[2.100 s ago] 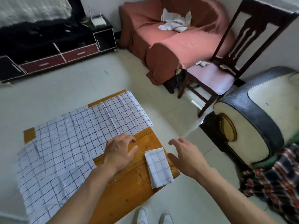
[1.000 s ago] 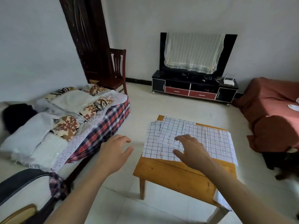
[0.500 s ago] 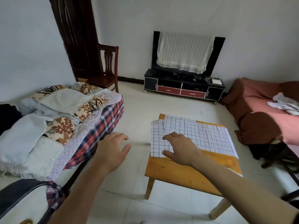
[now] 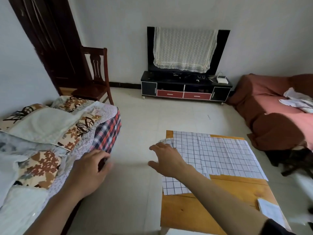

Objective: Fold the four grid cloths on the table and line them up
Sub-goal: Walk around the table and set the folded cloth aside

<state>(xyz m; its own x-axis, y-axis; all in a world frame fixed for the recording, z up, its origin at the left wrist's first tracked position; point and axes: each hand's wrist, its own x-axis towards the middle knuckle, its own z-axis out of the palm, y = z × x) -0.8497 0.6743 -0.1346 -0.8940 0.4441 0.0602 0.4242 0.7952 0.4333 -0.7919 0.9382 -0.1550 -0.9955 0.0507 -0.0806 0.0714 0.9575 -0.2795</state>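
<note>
White grid cloths [image 4: 218, 155] lie spread flat and overlapping across the far half of the wooden table [image 4: 199, 209]. One folded grid cloth [image 4: 271, 212] rests near the table's right front edge. My right hand [image 4: 166, 158] hovers over the left edge of the spread cloths with fingers apart, holding nothing. My left hand [image 4: 89, 170] hangs over the floor left of the table, beside the bed, fingers loosely curled and empty.
A bed with patterned covers [image 4: 42, 138] stands at the left. A dark wooden chair [image 4: 96, 77] and a TV stand [image 4: 186, 89] are by the far wall. A red sofa [image 4: 279, 112] stands to the right. Tiled floor lies between the bed and table.
The view has swung from the table's right end to its left side. My right hand has slid left to the edge of the spread cloths, and my left hand has dropped toward the bed.
</note>
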